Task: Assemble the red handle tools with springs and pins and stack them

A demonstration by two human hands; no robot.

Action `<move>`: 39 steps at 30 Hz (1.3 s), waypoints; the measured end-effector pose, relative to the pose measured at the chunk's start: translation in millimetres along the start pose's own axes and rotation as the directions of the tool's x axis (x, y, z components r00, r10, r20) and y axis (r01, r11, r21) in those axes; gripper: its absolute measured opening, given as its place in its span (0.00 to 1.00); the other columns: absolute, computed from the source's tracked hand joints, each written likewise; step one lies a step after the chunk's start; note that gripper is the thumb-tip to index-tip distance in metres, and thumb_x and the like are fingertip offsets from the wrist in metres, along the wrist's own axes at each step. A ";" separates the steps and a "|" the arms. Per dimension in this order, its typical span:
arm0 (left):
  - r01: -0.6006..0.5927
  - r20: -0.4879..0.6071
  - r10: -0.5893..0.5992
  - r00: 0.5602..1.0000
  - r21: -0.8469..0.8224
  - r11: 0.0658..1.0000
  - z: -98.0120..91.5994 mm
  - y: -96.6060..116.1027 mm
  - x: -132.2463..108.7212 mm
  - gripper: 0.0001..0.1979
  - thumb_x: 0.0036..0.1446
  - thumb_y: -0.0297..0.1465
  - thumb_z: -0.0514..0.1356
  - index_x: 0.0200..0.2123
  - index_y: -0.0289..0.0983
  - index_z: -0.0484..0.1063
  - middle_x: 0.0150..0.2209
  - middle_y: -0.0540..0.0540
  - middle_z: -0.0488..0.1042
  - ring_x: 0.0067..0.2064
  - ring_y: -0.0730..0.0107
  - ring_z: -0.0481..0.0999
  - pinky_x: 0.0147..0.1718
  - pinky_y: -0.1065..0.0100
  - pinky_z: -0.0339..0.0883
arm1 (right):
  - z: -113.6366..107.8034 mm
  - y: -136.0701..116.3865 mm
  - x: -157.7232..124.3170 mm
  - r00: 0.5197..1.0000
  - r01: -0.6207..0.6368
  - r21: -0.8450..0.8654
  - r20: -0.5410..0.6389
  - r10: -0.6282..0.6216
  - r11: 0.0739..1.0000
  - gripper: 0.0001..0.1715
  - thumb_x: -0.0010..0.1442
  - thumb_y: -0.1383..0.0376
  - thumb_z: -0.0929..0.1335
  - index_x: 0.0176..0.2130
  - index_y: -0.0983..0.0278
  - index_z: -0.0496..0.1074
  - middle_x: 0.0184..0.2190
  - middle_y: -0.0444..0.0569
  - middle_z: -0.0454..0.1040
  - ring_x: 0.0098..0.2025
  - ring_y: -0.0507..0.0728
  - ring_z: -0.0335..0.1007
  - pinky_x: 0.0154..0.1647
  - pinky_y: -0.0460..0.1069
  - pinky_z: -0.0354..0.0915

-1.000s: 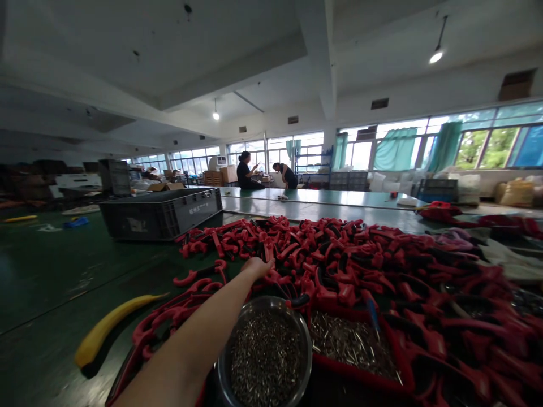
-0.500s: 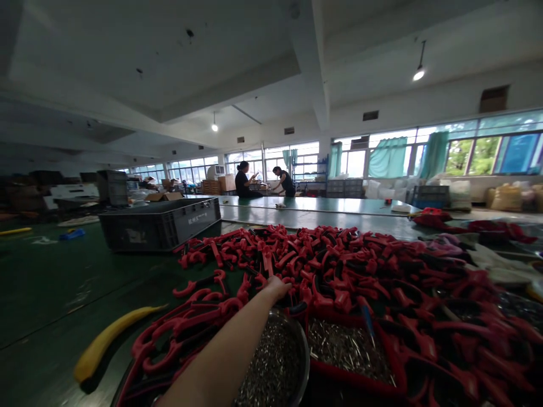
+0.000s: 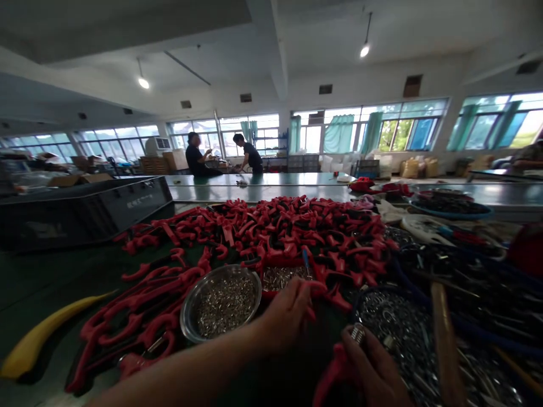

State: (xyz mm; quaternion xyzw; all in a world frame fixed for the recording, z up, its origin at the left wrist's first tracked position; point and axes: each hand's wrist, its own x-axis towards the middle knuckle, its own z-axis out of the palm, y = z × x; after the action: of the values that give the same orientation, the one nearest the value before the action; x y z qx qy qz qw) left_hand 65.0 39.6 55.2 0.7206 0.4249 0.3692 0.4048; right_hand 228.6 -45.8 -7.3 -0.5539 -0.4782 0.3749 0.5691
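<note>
My left hand is closed on a red plastic handle, just in front of a red tray of small metal pins. Low on the right, my right hand pinches a small metal coil spring between thumb and finger. Another red handle lies against that thumb; whether the hand grips it too I cannot tell. Left of my left hand stands a round metal bowl filled with tiny metal parts. Beyond both hands spreads a heap of red-and-black curved handles.
A yellow banana-shaped thing lies at the left by more handles. Behind it is a dark crate. Baskets of metal parts and a wooden tool handle fill the right. Two people are at the far table.
My left hand has come back from the heap with a red handle. The view has turned right, and my right hand with the spring has come into sight.
</note>
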 end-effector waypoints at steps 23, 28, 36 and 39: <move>0.213 -0.065 -0.319 0.946 -0.619 0.756 59.0 -0.2 -75.8 0.29 0.52 0.52 0.51 0.46 0.35 0.65 0.26 0.51 0.67 0.26 0.76 0.66 0.28 0.73 0.62 | 12.3 -23.3 -32.7 0.960 0.237 -0.220 0.204 -0.193 0.946 0.14 0.60 0.55 0.60 0.29 0.62 0.61 0.22 0.42 0.64 0.23 0.51 0.61 0.23 0.45 0.60; 0.204 -0.063 -0.305 0.950 -0.616 0.761 59.9 -4.3 -79.5 0.28 0.54 0.50 0.49 0.47 0.34 0.64 0.28 0.49 0.69 0.29 0.73 0.69 0.32 0.71 0.64 | 10.3 -31.2 -33.4 0.946 0.321 -0.263 0.143 -0.292 0.910 0.12 0.60 0.57 0.61 0.30 0.61 0.61 0.22 0.42 0.65 0.23 0.51 0.63 0.25 0.44 0.62; 0.138 -0.165 -0.181 0.970 -0.244 0.960 62.0 -11.6 -89.8 0.23 0.58 0.47 0.46 0.44 0.37 0.68 0.37 0.44 0.71 0.40 0.66 0.69 0.42 0.68 0.60 | 11.5 -31.5 -34.8 0.913 0.407 -0.384 0.191 -0.359 0.829 0.12 0.61 0.58 0.60 0.28 0.61 0.61 0.20 0.41 0.65 0.20 0.51 0.61 0.22 0.45 0.59; 0.154 -0.135 -0.196 0.971 -0.270 0.950 60.8 -14.3 -90.6 0.24 0.57 0.48 0.47 0.43 0.37 0.69 0.38 0.44 0.71 0.41 0.66 0.69 0.43 0.68 0.60 | 11.6 -27.5 -32.5 0.902 0.421 -0.382 0.272 -0.335 0.823 0.11 0.62 0.59 0.59 0.30 0.61 0.62 0.23 0.43 0.67 0.23 0.52 0.64 0.25 0.46 0.61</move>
State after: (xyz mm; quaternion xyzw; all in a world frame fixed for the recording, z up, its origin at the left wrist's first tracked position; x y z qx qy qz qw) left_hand 80.5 -54.9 1.1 0.5892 0.4669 0.4405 0.4907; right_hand 206.2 -76.6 14.9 -0.5205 -0.7026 0.1908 0.4461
